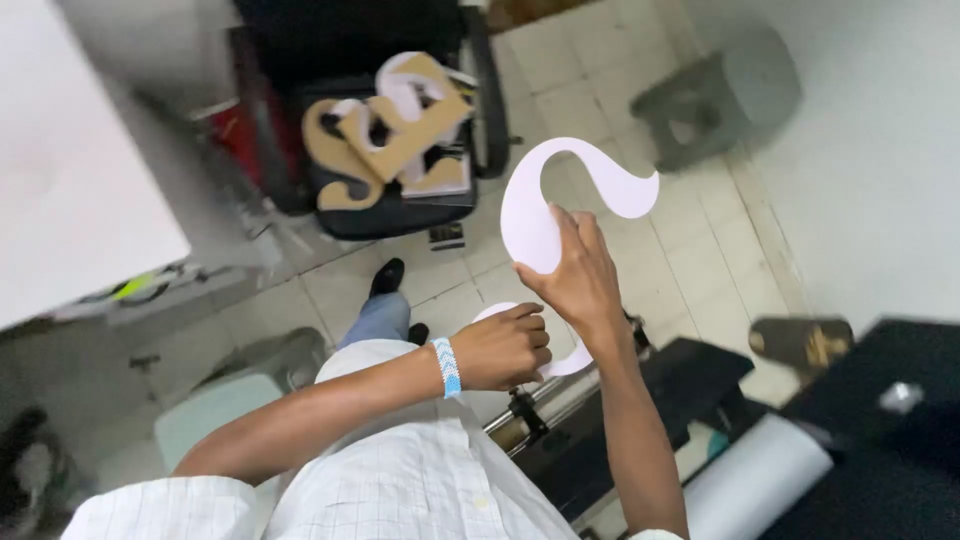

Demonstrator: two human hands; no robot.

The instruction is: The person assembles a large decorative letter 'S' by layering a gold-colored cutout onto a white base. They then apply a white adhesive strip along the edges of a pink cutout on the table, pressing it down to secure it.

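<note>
Both hands up on a big white S-shaped cutout (535, 215). Right hand (580, 285) higher, its fingers (566, 232) pressed flat on the middle of the cutout, thumb side hidden behind. Left hand (505, 347) lower, fingers (530, 340) curled tight over the bottom curl of the same cutout. Blue and white band (447, 367) on the left wrist.

Top curl of the cutout up past the right fingers, free in the air over the tiled floor (690, 260).

Far beyond the fingers: a black chair (400, 215) with a heap of brown and white cutout letters (395, 135) on its seat. Up and to the right of the fingers: a grey stool (725, 95). Down to the right, near the right arm: a white roll (755, 480) beside a black machine (690, 385). Off to the left: a white tabletop (70, 170). Just under the left fingers: a knee in blue trousers and a black shoe (386, 277) on the floor.
</note>
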